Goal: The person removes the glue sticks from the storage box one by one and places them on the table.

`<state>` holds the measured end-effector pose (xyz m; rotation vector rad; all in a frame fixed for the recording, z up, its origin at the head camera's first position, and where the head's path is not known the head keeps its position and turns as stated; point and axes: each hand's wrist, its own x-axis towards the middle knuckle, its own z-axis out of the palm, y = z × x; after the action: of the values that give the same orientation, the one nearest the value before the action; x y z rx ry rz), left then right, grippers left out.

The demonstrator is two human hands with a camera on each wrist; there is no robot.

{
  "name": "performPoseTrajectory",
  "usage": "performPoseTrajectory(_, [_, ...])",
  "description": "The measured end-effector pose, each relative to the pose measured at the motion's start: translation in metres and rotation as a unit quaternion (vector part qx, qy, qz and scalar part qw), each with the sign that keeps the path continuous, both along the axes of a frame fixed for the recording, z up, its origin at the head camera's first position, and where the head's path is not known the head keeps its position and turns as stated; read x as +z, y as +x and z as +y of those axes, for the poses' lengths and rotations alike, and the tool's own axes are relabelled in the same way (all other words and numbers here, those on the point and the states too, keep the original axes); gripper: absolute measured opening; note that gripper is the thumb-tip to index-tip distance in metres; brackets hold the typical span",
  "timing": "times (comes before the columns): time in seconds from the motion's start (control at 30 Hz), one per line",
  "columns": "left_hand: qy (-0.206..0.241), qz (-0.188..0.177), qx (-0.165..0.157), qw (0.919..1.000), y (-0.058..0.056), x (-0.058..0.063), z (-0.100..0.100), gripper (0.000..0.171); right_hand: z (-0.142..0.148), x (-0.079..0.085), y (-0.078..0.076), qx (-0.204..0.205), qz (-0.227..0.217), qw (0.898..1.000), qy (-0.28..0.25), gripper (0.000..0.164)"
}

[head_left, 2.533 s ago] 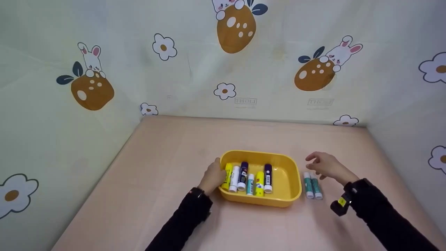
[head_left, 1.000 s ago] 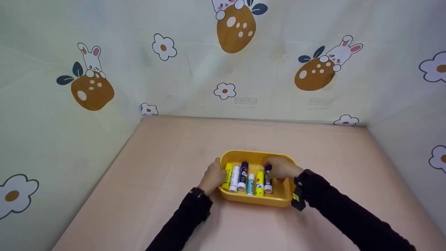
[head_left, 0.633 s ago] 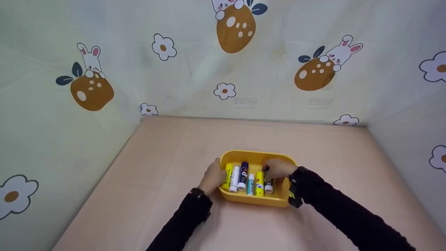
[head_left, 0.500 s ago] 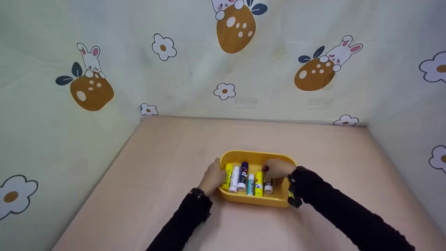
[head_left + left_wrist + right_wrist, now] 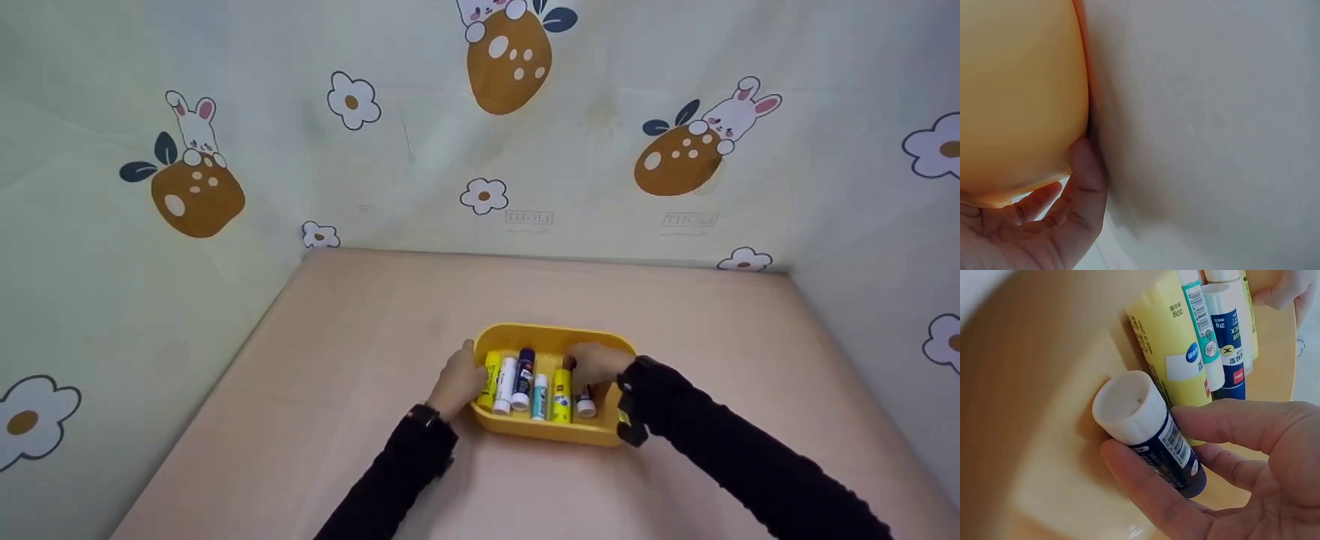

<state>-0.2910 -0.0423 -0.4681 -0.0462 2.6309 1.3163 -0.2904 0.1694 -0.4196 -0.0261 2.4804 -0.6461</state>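
Observation:
A yellow plastic basin (image 5: 551, 430) stands on the table with several glue sticks lying side by side in it. My left hand (image 5: 457, 381) grips its left rim, and in the left wrist view the fingers (image 5: 1088, 185) curl against the basin wall. My right hand (image 5: 600, 363) reaches inside at the right and pinches a dark blue glue stick (image 5: 1165, 447) with a white end. A yellow glue stick (image 5: 561, 397) lies just left of it. Further left are a teal-and-white one (image 5: 539, 397), another dark blue one (image 5: 523, 379), a white one (image 5: 505, 384) and another yellow one (image 5: 491, 375).
The basin sits near the middle of the tan tabletop (image 5: 375, 337). Patterned cloth walls (image 5: 412, 150) enclose the back and both sides. My right sleeve (image 5: 720, 427) crosses the table right of the basin and hides part of it.
My right hand has moved left from above two teal glue sticks on the table into the basin. It has taken hold of the dark blue stick, whose white end has shifted slightly right.

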Motion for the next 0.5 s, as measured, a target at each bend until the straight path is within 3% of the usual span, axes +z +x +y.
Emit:
performPoseTrajectory(0.27, [-0.001, -0.001, -0.004, 1.0, 0.0, -0.0003, 0.0002, 0.057, -0.0003, 0.0006, 0.0019, -0.017, -0.013, 1.0, -0.006, 0.03])
performPoseTrajectory(0.5, [-0.024, 0.028, -0.011, 0.9993, 0.0008, 0.0002, -0.0012, 0.044, 0.0029, 0.0048, 0.0026, -0.017, -0.008, 1.0, -0.012, 0.032])
